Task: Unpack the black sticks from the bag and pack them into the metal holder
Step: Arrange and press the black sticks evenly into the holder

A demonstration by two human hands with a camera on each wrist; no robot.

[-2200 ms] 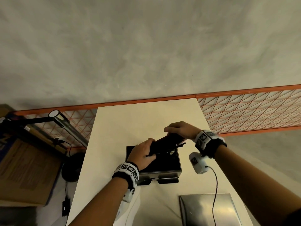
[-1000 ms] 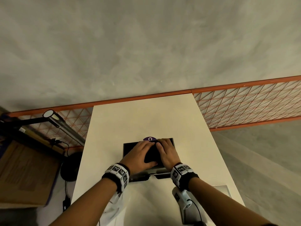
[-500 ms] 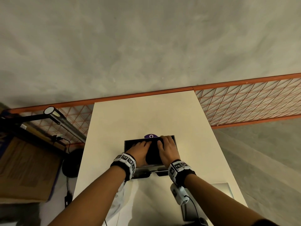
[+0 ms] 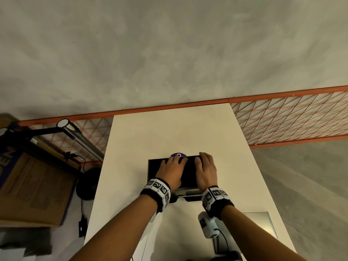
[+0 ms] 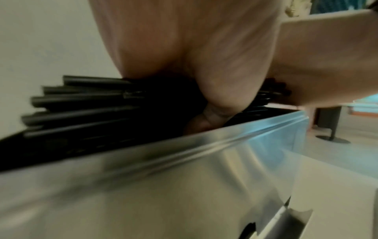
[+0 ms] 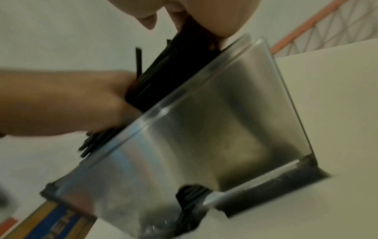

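**Both hands flat on the stick bundle in the holder**

Head view: the left hand [image 4: 170, 171] and right hand [image 4: 206, 169] lie side by side, palms down, on a dark mass of thin black plastic sticks [image 4: 189, 172] filling the rectangular brushed-metal holder [image 4: 150, 166], which stands on the cream bench [image 4: 169, 132]. The fingers [image 4: 179, 161] of both hands look spread and fairly straight, pressing rather than gripping. A small purple round disc [image 4: 178, 154] peeks out just behind the holder. No bag is clearly identifiable.

Left wrist view: the sticks [image 5: 81, 103] are heaped above the holder's shiny front wall [image 5: 184, 169], their ends uneven. The left hand's palm [image 5: 184, 40] rests on the heap; a thumb or fingertip dips just inside the rim.

Right wrist view: the sticks [image 6: 169, 67] again stand proud of the metal wall [image 6: 204, 129], a few strays poking out at the ends. The picture is blurred, so finger detail is uncertain.

Judging by looks, the sticks are light, stiff, smooth and loose, likely to roll or splay. Best taken as a bundle round the middle, ends squared against the holder walls.
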